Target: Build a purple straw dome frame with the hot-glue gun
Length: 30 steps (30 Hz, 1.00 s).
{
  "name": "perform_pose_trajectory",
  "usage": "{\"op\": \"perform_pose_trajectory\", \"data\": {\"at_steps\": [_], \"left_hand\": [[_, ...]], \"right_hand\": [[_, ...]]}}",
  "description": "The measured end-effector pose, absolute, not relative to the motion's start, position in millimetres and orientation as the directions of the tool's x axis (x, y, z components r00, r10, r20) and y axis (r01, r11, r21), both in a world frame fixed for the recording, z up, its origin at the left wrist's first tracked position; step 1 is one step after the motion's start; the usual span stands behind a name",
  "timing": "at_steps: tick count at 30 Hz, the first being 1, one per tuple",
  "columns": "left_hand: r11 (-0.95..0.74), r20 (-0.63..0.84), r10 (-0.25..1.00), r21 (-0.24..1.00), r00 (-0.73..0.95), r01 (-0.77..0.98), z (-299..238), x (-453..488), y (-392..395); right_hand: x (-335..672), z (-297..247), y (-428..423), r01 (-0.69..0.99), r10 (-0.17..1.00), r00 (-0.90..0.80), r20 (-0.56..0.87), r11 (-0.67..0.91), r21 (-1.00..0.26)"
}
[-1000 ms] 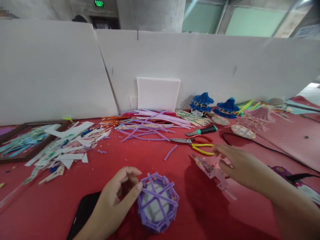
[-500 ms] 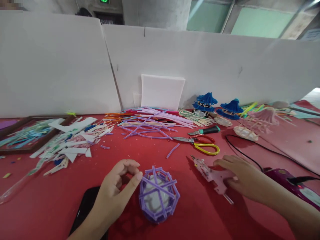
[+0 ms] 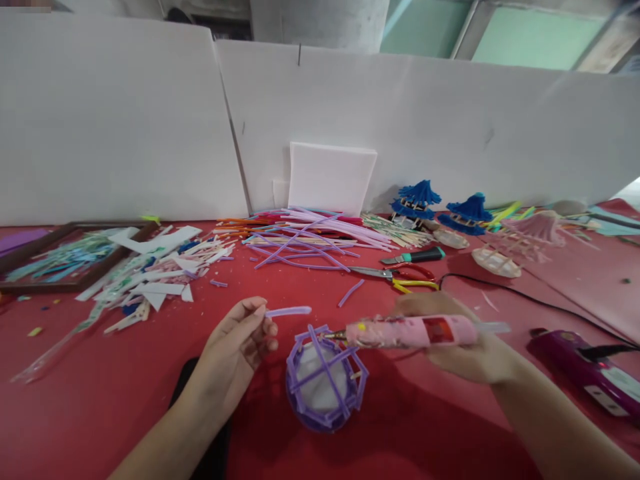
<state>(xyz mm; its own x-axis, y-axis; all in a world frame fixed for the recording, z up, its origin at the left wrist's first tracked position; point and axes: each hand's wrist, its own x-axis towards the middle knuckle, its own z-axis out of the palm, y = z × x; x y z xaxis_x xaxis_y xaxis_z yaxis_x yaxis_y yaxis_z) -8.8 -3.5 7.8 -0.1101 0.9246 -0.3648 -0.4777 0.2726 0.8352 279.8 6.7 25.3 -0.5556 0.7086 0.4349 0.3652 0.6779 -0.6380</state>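
Observation:
Between my left thumb and fingers, my left hand point(image 3: 245, 343) pinches one end of a short purple stick point(image 3: 289, 311), its free end pointing right. Wrapped round a pink glue gun point(image 3: 395, 332), my right hand point(image 3: 460, 357) holds it level with the nozzle to the left. The nozzle tip is over the far rim of a round purple frame point(image 3: 325, 371); whether it touches cannot be made out. Purple sticks cross over the frame's top, and something whitish shows inside it. A clear glue stick point(image 3: 494, 327) pokes from the gun's back end.
Scissors point(image 3: 373, 272) and a utility knife point(image 3: 425, 255) lie beyond the glue gun. Purple strips point(image 3: 305, 257) are heaped at the back. A purple power strip point(image 3: 583, 367) is at right, a black phone point(image 3: 213, 440) beside my left forearm. Small blue-roofed models point(image 3: 467, 212) stand behind.
My right hand has lifted the glue gun off the table and brought it left over the frame. My left hand has moved up slightly, taking a purple stick off the frame's top.

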Motion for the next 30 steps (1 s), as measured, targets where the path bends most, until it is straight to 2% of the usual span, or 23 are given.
{"op": "perform_pose_trajectory", "data": {"at_steps": [6,30], "left_hand": [[0.260,-0.412,0.893,0.801,-0.183,-0.539,10.1,-6.5,-0.8],[0.287,-0.457,0.873,0.764,-0.170,-0.578,14.7,-4.6,0.2]], "right_hand": [[280.9,13.9,5.6,0.270,0.660,-0.609,0.440,0.694,-0.667],[267.7,14.4,0.0,0.316,0.661,-0.620,0.422,0.703,-0.637]]}}
